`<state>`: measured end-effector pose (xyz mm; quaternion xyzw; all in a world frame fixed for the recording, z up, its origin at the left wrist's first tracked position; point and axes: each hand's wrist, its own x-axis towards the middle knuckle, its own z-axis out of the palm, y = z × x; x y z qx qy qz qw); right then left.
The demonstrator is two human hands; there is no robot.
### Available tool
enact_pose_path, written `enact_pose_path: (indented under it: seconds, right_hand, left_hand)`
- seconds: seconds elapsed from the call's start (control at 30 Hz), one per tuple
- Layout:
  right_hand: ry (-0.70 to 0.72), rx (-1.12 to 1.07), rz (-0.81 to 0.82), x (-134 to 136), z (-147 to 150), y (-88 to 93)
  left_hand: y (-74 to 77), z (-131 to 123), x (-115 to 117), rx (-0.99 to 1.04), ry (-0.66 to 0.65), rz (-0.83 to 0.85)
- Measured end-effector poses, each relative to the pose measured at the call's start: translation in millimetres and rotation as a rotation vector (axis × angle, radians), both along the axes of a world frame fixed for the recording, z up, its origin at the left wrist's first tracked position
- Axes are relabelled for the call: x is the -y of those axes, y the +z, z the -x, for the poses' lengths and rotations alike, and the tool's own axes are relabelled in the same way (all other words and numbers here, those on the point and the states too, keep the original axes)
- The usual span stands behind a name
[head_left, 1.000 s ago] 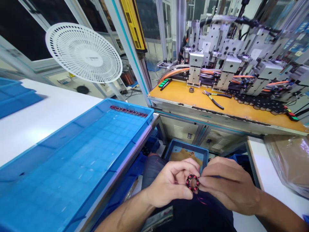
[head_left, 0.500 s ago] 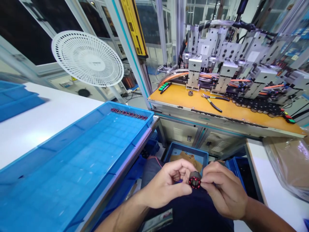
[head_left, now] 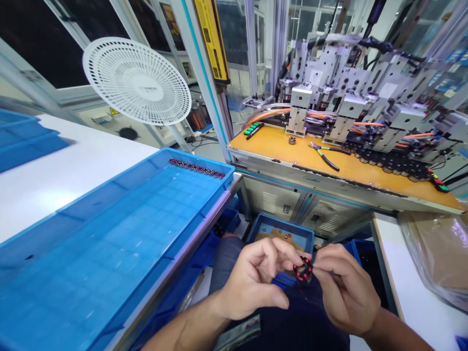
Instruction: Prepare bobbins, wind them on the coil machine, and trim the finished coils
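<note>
A small ring-shaped motor stator (head_left: 302,271), dark with red-wound coils, is held up above my lap with its open end toward me. My right hand (head_left: 345,287) pinches its right side between thumb and fingertips. My left hand (head_left: 256,280) is to the left of the stator, thumb spread well away and fingers curved. Its fingertips are at the stator's upper edge; whether they touch it I cannot tell.
A large blue tray (head_left: 120,321) on the left table has a row of stators (head_left: 197,168) at its far end. Ahead, an orange bench (head_left: 270,141) bears pliers (head_left: 325,155), dark cylindrical parts (head_left: 395,163) and a machine. A smaller blue bin (head_left: 258,225) stands low beyond my hands.
My left thumb has let go of the stator and moved away from it. The stator has shifted slightly right and up in my right hand, and the view has turned a little.
</note>
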<state>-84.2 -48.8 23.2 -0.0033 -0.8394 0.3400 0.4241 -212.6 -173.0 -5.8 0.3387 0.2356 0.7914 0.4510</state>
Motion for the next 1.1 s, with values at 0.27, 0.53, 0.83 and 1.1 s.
enact_pose_path:
  seconds: [0.27,0.53,0.83,1.1]
  right_hand:
    - [0.097,-0.013,-0.161,-6,1,2.1]
    - [-0.06,0.029,-0.267,-8,4,5.4]
    - [-0.01,0.025,-0.258,-12,7,9.3]
    - [0.068,0.026,-0.415,-14,7,29.7]
  left_hand:
    - [5.0,8,0,-0.126,-0.317,0.393]
    - [1.0,2,-2,-0.049,-0.168,0.27]
    - [-1.1,3,-5,0.171,-0.072,-0.039]
    - [-9.6,7,-8,0.035,-0.431,0.172]
